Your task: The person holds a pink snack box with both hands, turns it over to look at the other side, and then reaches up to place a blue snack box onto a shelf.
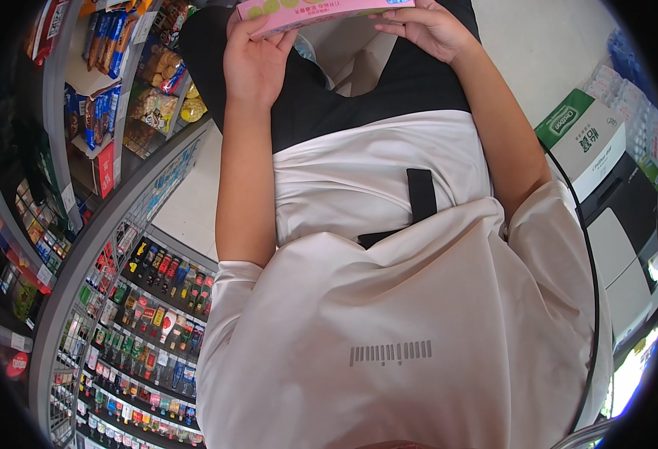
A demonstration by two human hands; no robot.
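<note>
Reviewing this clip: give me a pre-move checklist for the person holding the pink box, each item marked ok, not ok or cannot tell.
1. Left hand on the pink box: ok, it holds the box's left end.
2. Right hand secure: cannot tell; its fingers are at the box's right end, but firmness is not visible.
3. Whole box in view: not ok, the picture's upper edge cuts it off.
4. Left forearm clear of the grey rack frame: ok, they appear apart.
5. Black cable free of the right sleeve: cannot tell; it runs alongside, contact unclear.
</note>
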